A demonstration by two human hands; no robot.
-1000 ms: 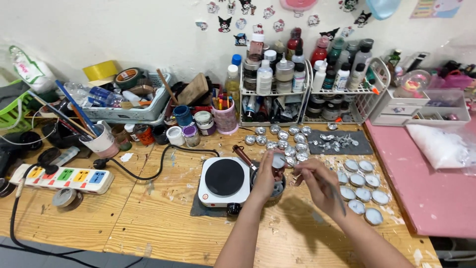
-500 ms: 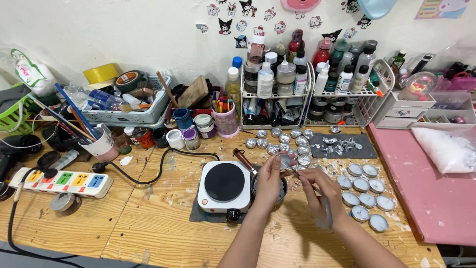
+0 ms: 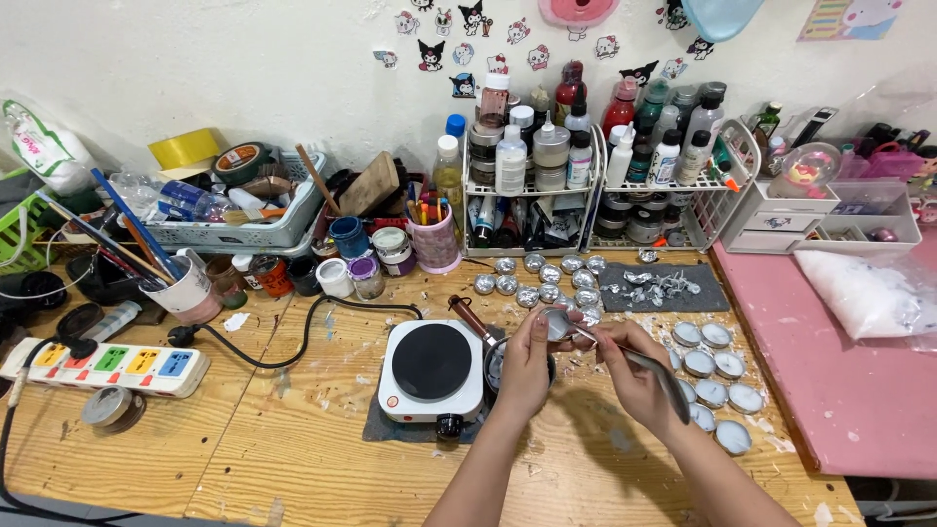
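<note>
Silver and small, a foil candle cup (image 3: 558,323) sits pinched in the fingertips of the left hand (image 3: 527,363), raised just above a little dark pot (image 3: 495,359) beside the white hot plate (image 3: 432,371). Close against it, the right hand (image 3: 634,376) grips a thin metal tool (image 3: 644,363) — its tip meets the cup's rim. Filled cups of white wax (image 3: 711,364) lie in rows to the right; empty silver ones (image 3: 540,278) cluster behind, before a wire rack of bottles (image 3: 586,166).
</note>
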